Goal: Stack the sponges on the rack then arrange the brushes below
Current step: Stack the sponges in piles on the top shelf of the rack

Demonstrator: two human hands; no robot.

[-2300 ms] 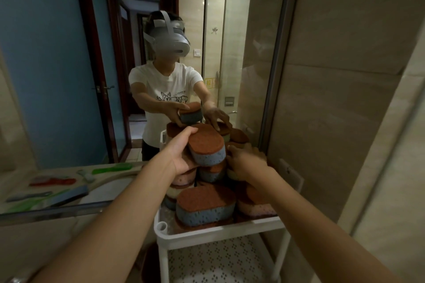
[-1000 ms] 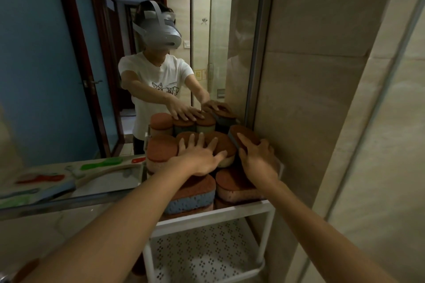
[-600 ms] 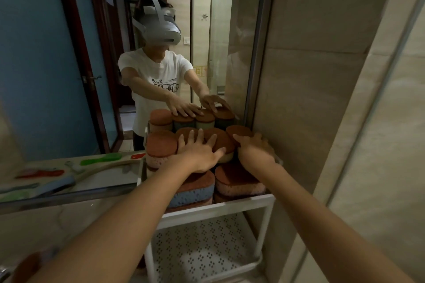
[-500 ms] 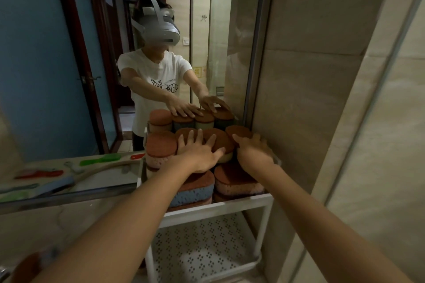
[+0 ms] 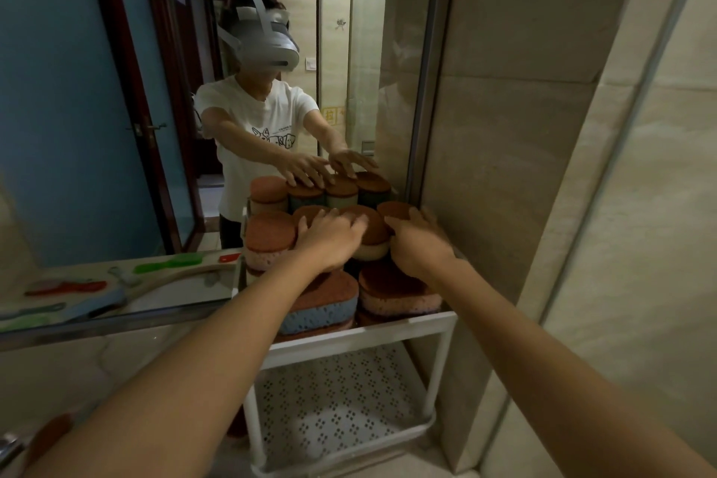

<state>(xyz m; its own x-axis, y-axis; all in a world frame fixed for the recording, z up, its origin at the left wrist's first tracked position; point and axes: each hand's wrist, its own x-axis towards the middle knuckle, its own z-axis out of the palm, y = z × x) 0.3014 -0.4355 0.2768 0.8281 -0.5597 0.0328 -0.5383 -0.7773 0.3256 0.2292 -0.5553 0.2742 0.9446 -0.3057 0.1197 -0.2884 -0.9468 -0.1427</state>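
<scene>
Compared with two seconds ago, the left hand (image 5: pixel 331 241) is no longer carrying anything, and both hands are lying on top of the pile, hardly shifted from half a second ago. The left grip is apart, its fingers (image 5: pixel 351 222) stretching straight and spread over the rust-topped sponges (image 5: pixel 271 233) in the middle of the upper layer. The right hand (image 5: pixel 421 246) is resting just beside it on the sponge nearest the wall (image 5: pixel 504 167), its grip likewise apart and clamping nothing, with the fingers lying loosely over the top. The sponges are sitting stacked in layers on the top shelf of the white rack (image 5: pixel 364 336), which is standing between the counter (image 5: pixel 77 373) and the wall. A blue sponge (image 5: pixel 322 308) and a pink sponge (image 5: pixel 401 301) are showing at the front, under the forearms. The perforated lower shelf (image 5: pixel 337 400) is showing beneath. The brushes (image 5: pixel 167 267), green and red, are lying on the counter well apart from the rack, and they are showing only as reflections in the mirror (image 5: pixel 58 128) behind. The mirror is also doubling the pile, both hands and the person (image 5: pixel 256 120), who is wearing a white shirt and a headset.
</scene>
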